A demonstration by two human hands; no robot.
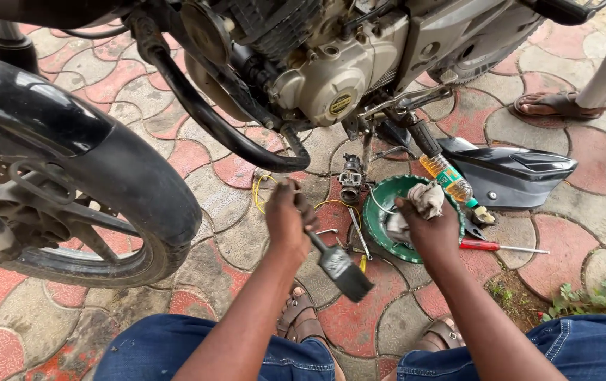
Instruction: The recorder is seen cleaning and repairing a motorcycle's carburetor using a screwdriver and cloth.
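Observation:
My left hand (287,217) grips a paintbrush (338,267) by its handle, with the dark bristles pointing down toward my feet. My right hand (424,226) holds a dirty grey rag (426,200) over a green bowl (382,212) on the paving. A small carburettor (351,176) stands on the ground just beyond my hands, under the motorcycle engine (331,70). Yellow wire (260,187) lies by my left hand. Pliers (359,236) and small tools lie between my hands.
The motorcycle's front wheel (70,190) fills the left. A black side panel (511,173), a plastic bottle of yellow liquid (447,178) and a red-handled screwdriver (500,247) lie to the right. Another person's sandalled foot (553,106) stands at the far right. Weeds (595,298) grow near my right knee.

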